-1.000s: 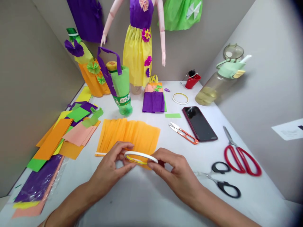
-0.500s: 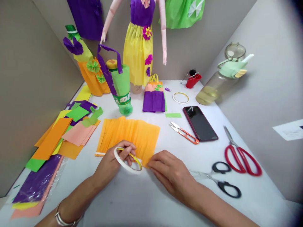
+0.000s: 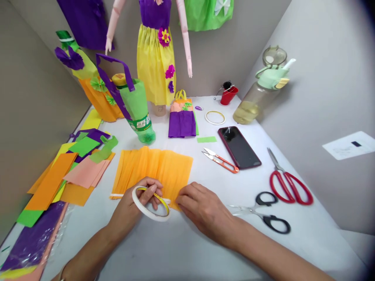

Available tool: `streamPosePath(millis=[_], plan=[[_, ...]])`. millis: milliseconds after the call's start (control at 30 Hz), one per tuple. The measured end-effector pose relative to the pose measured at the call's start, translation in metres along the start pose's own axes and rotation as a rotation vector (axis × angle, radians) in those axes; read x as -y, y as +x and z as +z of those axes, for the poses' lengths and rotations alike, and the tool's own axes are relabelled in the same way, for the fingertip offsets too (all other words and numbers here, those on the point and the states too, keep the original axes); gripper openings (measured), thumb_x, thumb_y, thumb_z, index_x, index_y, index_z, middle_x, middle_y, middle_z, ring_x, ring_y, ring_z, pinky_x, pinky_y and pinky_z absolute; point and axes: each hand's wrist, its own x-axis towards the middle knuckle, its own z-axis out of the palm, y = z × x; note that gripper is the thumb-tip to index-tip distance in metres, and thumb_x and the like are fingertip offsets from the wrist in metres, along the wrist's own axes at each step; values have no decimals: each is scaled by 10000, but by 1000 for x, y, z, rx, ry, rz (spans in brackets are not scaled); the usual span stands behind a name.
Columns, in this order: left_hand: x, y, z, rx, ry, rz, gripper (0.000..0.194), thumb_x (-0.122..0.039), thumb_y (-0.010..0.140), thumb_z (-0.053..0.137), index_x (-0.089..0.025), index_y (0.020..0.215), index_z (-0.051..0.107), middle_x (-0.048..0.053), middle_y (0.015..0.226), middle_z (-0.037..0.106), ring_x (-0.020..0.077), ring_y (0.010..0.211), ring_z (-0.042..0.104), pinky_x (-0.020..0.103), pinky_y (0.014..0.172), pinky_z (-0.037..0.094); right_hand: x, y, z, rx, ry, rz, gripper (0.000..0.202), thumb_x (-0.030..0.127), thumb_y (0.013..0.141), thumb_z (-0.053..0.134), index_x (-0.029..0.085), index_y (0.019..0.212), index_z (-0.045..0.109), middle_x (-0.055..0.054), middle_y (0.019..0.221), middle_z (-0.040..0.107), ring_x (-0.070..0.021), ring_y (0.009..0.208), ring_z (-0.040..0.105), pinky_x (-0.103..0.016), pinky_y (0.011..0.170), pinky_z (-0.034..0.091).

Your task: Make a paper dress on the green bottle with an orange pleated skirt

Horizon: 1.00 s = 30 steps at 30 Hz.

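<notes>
A pleated sheet of orange crepe-like material (image 3: 158,164) lies in front of me, with a white strip of tape (image 3: 117,195) along its near edge. My left hand (image 3: 145,195) is closed on a roll of double-sided tape (image 3: 150,214), its thumb through the ring, just over that edge. At the sheet's near right corner, my right hand (image 3: 202,207) has its fingers pressed together on the orange material. Those fingertips are partly hidden, so I cannot see whether tape is between them.
Coloured sheets (image 3: 84,171) are piled at left. Thread snips (image 3: 221,160), a phone (image 3: 238,146), black-handled scissors (image 3: 260,212) and red-handled scissors (image 3: 290,181) lie at right. Behind stand a green bottle (image 3: 137,109), a doll in a yellow skirt (image 3: 155,62), a small purple bag (image 3: 182,125) and a water bottle (image 3: 254,97).
The whole view has shifted, so most things appear further left. Both hands keep nearly the same places at the orange sheet, and the tape roll is still in my left hand.
</notes>
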Motion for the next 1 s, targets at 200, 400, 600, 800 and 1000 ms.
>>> streamPosePath(millis=[200,400,600,800,1000], plan=[[13,4,-1,0,-41,-12,251,-460,908,563,-216,929,620,-2,815,643,121,576,612,240,606,521,-1,-6,-2,18,-30,16,199,99,950,490,169,904,670,-57,862,612,-172,777,486,-288,690,423],[10,2,0,-9,24,-1,249,-452,908,558,-214,924,627,9,811,658,132,580,616,257,630,529,0,-7,2,75,-61,19,160,136,954,511,186,903,654,-36,849,586,-173,777,469,-295,688,397],[7,-1,6,46,59,-10,260,-472,933,521,-228,970,603,-9,839,637,120,649,618,241,684,526,-2,-6,1,120,-16,35,199,165,988,457,197,957,651,-36,856,578,-175,791,464,-293,701,390],[4,-3,9,93,109,-36,262,-478,936,515,-235,986,600,-11,864,637,125,688,628,238,704,526,-4,-7,2,128,23,58,197,137,974,474,202,996,659,-41,880,602,-177,806,483,-291,704,401],[7,-5,9,114,163,7,219,-429,955,494,-246,1034,584,-15,881,644,123,723,643,229,719,524,0,-5,-15,17,267,129,191,224,984,487,158,931,658,-64,899,644,-169,842,538,-283,743,438]])
